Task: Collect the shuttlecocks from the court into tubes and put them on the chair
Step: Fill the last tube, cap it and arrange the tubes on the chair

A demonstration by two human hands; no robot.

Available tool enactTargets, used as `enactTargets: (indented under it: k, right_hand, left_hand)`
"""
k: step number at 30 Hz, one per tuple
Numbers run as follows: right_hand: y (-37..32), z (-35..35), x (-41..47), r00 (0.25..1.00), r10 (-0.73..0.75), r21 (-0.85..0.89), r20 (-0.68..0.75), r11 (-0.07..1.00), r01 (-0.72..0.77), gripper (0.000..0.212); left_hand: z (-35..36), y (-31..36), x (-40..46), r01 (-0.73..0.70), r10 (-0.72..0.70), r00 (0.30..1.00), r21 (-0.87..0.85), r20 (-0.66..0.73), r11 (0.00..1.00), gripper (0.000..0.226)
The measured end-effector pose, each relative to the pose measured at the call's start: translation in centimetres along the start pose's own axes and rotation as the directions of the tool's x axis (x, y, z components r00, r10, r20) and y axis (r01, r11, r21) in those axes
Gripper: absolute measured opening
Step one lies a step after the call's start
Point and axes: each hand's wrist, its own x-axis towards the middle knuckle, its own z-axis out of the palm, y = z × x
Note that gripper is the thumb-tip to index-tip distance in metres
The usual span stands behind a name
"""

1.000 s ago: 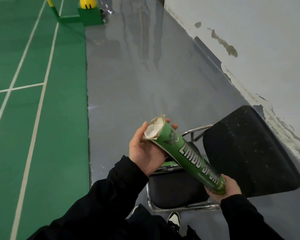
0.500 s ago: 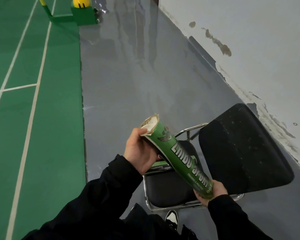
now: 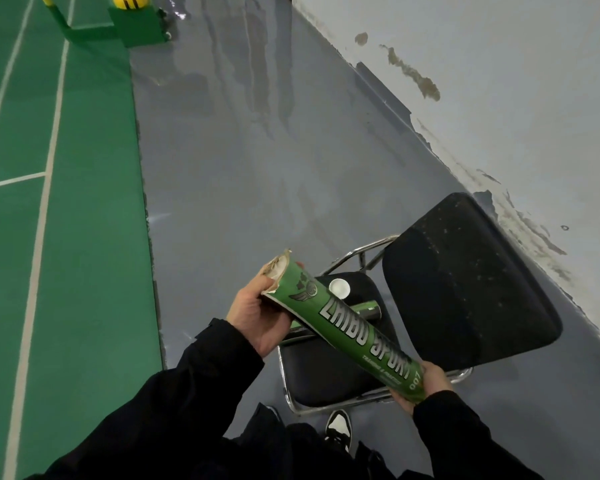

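Tube (image 3: 347, 330), green cardboard with white lettering, is held in both hands above the chair seat (image 3: 319, 372), tilted so its torn, open upper end points up and to the left. Left hand (image 3: 260, 317): grip closed around the upper end, thumb lying at the ragged rim, fingers wrapped behind the wall. Right hand (image 3: 426, 382): grip closed under the lower end, fingers cupping the base near the printed "007". Contents of the tube cannot be told from this angle.

Chair: black padded seat on a chromed steel frame (image 3: 357, 252), standing on the grey floor (image 3: 257, 150) close to the white wall (image 3: 499, 81), whose paint is peeling along the bottom edge. The black backrest (image 3: 465, 282) sits on the wall side of the seat. A second green tube (image 3: 368, 308) lies flat on the seat, mostly hidden behind the held one, and a round white cap (image 3: 339, 288) rests on the seat just beside it.

Green court surface (image 3: 66, 237) with white lines borders the grey floor on the left. A green post base (image 3: 139, 27) with a yellow object on top stands at the far edge. A black-and-white shoe (image 3: 338, 426) shows below the seat
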Motion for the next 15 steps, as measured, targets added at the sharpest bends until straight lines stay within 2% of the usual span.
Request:
enactTargets:
  k: [2, 3, 5, 6, 8, 9, 10, 11, 13, 15]
  right_hand:
    - [-0.9, 0.4, -0.1, 1.000, -0.026, 0.001, 0.010, 1.000, 0.026, 0.030]
    - [-1.5, 0.5, 0.0, 0.999, -0.043, 0.001, 0.018, 0.999, 0.043, 0.029]
    - [-2.7, 0.8, -0.3, 0.997, -0.078, 0.009, 0.021, 0.997, 0.078, 0.027]
    - [-3.1, 0.6, -0.3, 0.995, -0.098, 0.008, 0.026, 0.995, 0.097, 0.026]
    - [-3.6, -0.1, 0.1, 0.985, -0.171, -0.053, 0.038, 0.984, 0.173, 0.028]
    - [-3.8, -0.5, 0.6, 0.975, -0.215, -0.096, 0.055, 0.971, 0.219, 0.038]
    - [-4.0, -0.8, 1.1, 0.965, -0.252, -0.113, 0.073, 0.959, 0.259, 0.049]
    - [-4.1, -1.1, 1.6, 0.957, -0.272, -0.107, 0.099, 0.954, 0.282, 0.057]
    - [-4.5, -1.5, 2.5, 0.948, -0.301, -0.088, 0.101, 0.947, 0.310, 0.065]
    - [-4.9, -1.3, 2.6, 0.946, -0.308, -0.083, 0.097, 0.945, 0.316, 0.061]
  left_hand:
    - [-0.5, 0.7, -0.2, 0.011, -0.011, 1.000, -0.004, 0.020, 1.000, 0.035]
    - [-0.5, 1.1, -0.3, 0.004, -0.005, 1.000, 0.050, 0.020, 0.999, 0.031]
    - [-0.4, 1.8, -0.2, -0.107, 0.110, 0.994, 0.277, 0.002, 0.955, 0.021]
    - [-0.5, 2.2, -0.1, -0.200, 0.224, 0.974, 0.421, -0.008, 0.885, 0.024]
    - [-0.9, 3.3, 0.1, -0.379, 0.464, 0.882, 0.700, 0.075, 0.606, 0.027]
    - [-1.1, 4.0, 0.0, -0.430, 0.498, 0.847, 0.791, 0.186, 0.436, 0.021]
    - [-1.0, 4.8, -0.2, -0.448, 0.451, 0.844, 0.844, 0.290, 0.295, 0.012]
    - [-1.0, 5.5, -0.2, -0.431, 0.352, 0.869, 0.882, 0.349, 0.191, 0.013]
    - [-1.0, 6.9, 0.0, -0.381, 0.134, 0.914, 0.923, 0.384, -0.047, 0.035]
    - [-0.9, 8.0, 0.3, -0.339, -0.015, 0.937, 0.895, 0.350, -0.290, 0.055]
